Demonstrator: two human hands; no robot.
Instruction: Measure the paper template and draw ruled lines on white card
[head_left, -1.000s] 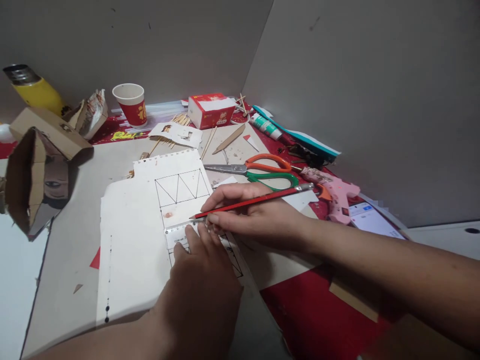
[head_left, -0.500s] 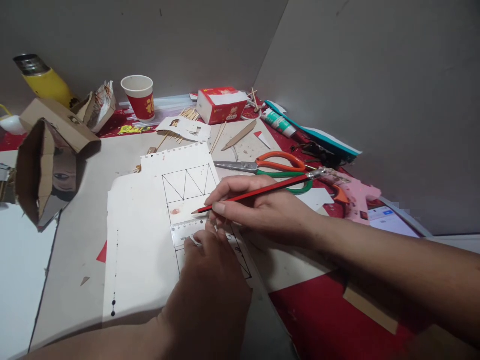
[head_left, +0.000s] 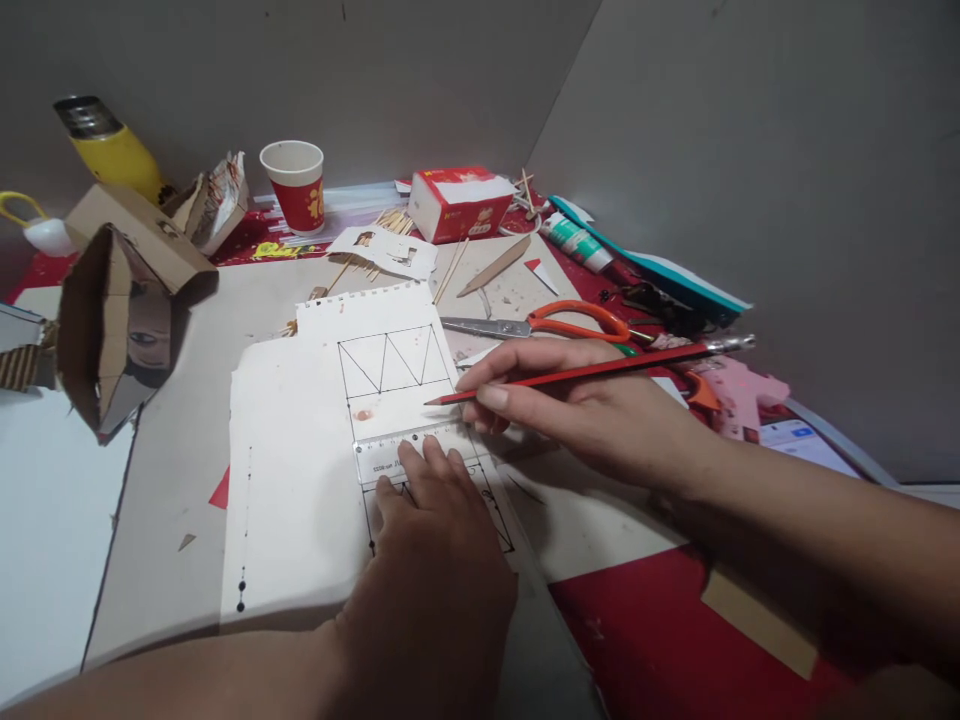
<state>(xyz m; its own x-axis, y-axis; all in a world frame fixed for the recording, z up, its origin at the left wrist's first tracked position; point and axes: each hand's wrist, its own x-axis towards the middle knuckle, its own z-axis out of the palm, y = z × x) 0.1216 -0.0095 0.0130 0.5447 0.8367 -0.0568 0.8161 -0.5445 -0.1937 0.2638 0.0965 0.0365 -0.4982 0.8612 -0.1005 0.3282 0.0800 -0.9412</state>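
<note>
My left hand (head_left: 439,540) lies over a clear plastic ruler (head_left: 379,462), its fingers spread and pressing the ruler onto white paper (head_left: 292,470). A red pencil (head_left: 577,374) is pinched in my right hand (head_left: 562,400), its tip just above the ruler, close to the paper. Whether the tip touches the paper I cannot tell. Inked on the sheet is a frame with a zigzag row of triangles (head_left: 386,360). More lines run under my left hand, partly hidden. The paper's left side bears a dotted line with black dots.
Orange-handled scissors (head_left: 570,318) lie behind my right hand, near a pink glue gun (head_left: 742,395) and a phone (head_left: 806,440). At the back stand a paper cup (head_left: 296,190), a red tissue pack (head_left: 461,205) and a tilted yellow bottle (head_left: 120,160). Cut cardboard pieces (head_left: 112,330) are at left.
My right hand and the pencil have moved right, away from the earlier tip position. My left fingers have spread out more over the ruler. The whole view has shifted slightly.
</note>
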